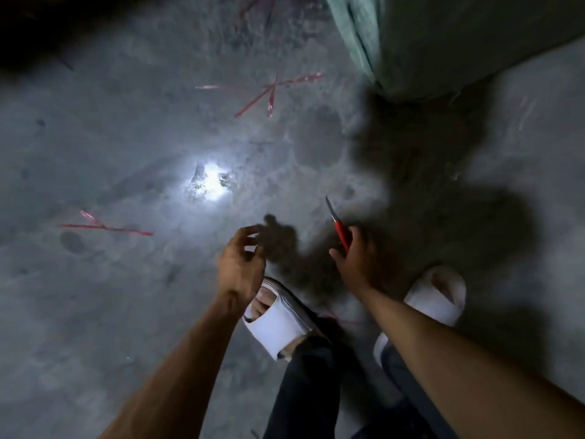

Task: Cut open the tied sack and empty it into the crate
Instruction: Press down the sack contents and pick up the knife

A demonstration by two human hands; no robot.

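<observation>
The right hand (356,258) is gripping a red-handled knife (338,224), its fingers clamped around the handle while the thin blade is pointing up and away over the floor (126,147). The left hand (242,261) is hovering empty beside it, its fingers loosely curled and apart, touching nothing. The green sack (437,39) is lying on the floor at the upper right, well apart from both hands, and only its lower end is showing inside the view, so its tie cannot be seen. Red strips of cut twine (272,90) are lying scattered on the concrete near the sack, with another red strip (106,228) resting farther left. A bright patch of light (207,183) is glaring off the floor between them. Below the hands, the person's feet are standing in white sandals (278,318), and dark trouser legs (304,384) are showing at the bottom edge.
</observation>
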